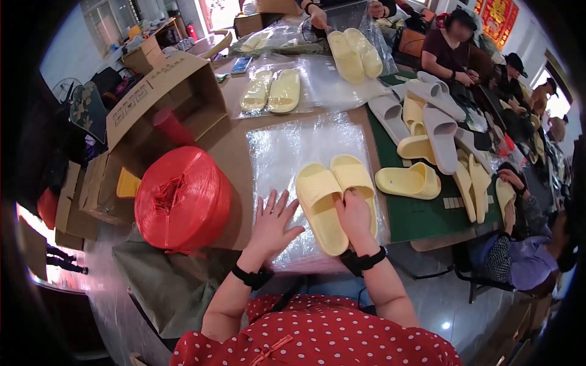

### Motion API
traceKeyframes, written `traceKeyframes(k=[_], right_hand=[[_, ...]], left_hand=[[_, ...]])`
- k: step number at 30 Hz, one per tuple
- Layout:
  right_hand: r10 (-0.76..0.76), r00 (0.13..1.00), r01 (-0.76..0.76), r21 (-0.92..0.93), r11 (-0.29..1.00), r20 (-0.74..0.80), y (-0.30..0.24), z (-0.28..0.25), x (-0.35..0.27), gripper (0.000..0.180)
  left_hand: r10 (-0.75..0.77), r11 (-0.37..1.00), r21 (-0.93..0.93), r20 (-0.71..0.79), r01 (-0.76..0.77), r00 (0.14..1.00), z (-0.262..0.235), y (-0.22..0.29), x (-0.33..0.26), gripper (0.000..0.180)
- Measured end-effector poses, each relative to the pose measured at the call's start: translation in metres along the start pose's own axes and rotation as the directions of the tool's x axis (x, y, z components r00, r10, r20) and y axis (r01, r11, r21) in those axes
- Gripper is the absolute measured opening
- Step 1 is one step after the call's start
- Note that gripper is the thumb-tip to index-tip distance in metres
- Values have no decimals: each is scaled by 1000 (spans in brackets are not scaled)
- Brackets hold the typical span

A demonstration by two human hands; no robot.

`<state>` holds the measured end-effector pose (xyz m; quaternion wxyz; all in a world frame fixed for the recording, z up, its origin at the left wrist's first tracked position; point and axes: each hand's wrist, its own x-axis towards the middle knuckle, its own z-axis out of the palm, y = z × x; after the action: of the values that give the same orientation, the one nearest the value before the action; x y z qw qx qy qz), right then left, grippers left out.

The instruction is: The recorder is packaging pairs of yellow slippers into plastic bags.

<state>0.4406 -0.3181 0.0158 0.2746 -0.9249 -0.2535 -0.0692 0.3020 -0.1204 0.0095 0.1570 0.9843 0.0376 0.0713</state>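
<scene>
A stack of clear plastic bags [274, 152] lies flat on the table in front of me. My left hand [271, 229] rests on it, palm down with the fingers spread and nothing in them. On the stack's right half sits a pair of yellow slippers, the left slipper [317, 195] beside the right slipper [351, 172], toes pointing away from me. My right hand [356, 221] grips the right slipper, its fingertips tucked under the strap and partly hidden. A bagged yellow pair [284, 91] lies beyond the stack.
A big red roll of plastic twine [204, 198] and an open cardboard box [149, 100] stand at the left. Loose grey slippers [441, 137] and yellow slippers [406, 181] cover the green mat [400, 222]. Across the table a person's hand [318, 18] holds another yellow pair [354, 55].
</scene>
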Motion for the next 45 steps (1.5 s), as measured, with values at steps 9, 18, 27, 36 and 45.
traceKeyframes(k=[9, 18, 27, 36, 45], right_hand=[[308, 910, -43, 678, 734, -276, 57, -61, -37, 17], [437, 858, -46, 808, 587, -268, 90, -105, -106, 40], [-80, 997, 64, 575, 816, 2, 30, -127, -108, 36], [-289, 881, 129, 399, 908, 374, 16, -105, -103, 25], [-160, 938, 142, 82, 987, 308, -3, -86, -99, 23]], left_hand=[[278, 953, -165, 157, -253, 948, -10, 29, -7, 76], [191, 965, -194, 67, -175, 979, 0, 32, 14, 43], [62, 890, -455, 35, -40, 997, -9, 28, 20, 38], [19, 739, -674, 34, 9, 999, -16, 24, 24, 40], [285, 900, -348, 16, -262, 958, -40, 53, 12, 45]])
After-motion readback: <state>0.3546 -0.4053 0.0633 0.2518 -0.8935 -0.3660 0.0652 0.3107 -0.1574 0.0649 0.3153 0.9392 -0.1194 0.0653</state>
